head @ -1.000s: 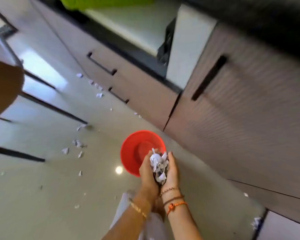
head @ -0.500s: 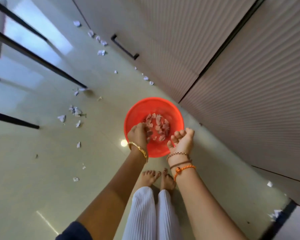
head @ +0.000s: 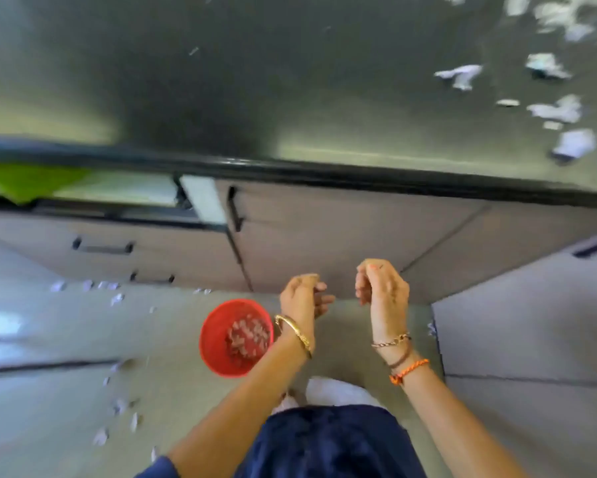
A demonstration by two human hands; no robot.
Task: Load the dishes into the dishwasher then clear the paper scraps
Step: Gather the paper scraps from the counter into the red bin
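A red bowl (head: 217, 339) stands on the floor below me with paper scraps (head: 247, 338) piled inside it. My left hand (head: 302, 296) hangs above and to the right of the bowl, fingers loosely curled, holding nothing. My right hand (head: 381, 288) is raised beside it, fingers also loosely curled and empty. More white paper scraps (head: 562, 110) lie scattered on the dark countertop (head: 290, 81) at the upper right. Other paper scraps (head: 117, 407) lie on the floor at the left. The view is blurred by motion.
Brown cabinet fronts (head: 341, 236) with black handles run below the countertop edge. A green object (head: 28, 182) sits at the left, over an opening in the cabinet row. A grey cabinet side (head: 531, 322) stands at the right. Small floor scraps (head: 86, 286) line the cabinet base.
Both hands dropped their handful of scraps into the red bowl and have lifted away from it empty. The view rose from the floor, so the countertop now shows.
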